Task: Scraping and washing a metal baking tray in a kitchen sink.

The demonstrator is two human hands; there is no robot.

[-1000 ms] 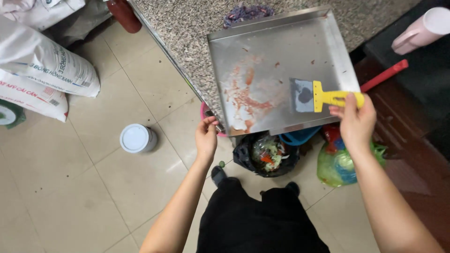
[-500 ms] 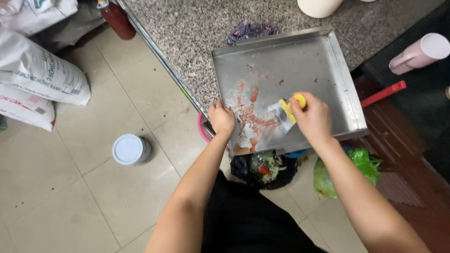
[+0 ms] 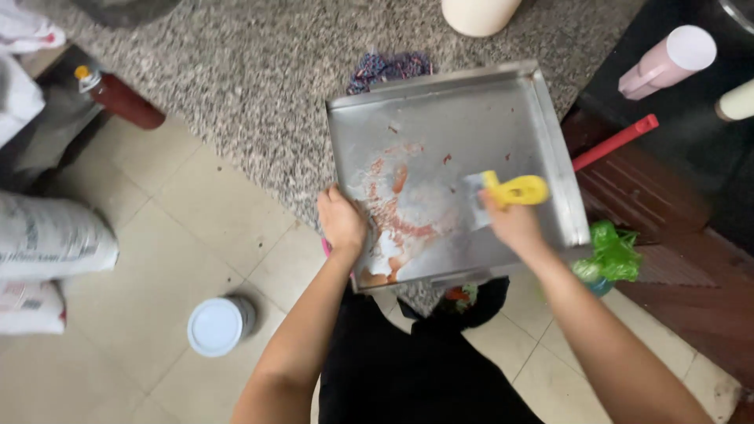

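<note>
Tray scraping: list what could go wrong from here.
1. The tray juts past the counter, steadied only by the left hand; a hard push could tip it.
2. Reddish residue could miss the bin and land on the floor.
3. The scraper in the right hand may slip on the greasy metal.

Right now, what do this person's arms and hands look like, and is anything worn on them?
Both arms are bare from the hands up to where they leave the picture: no sleeves, gloves, watch or bracelets show. The left hand and right hand carry no rings that I can make out. Black clothing shows below the arms.
</note>
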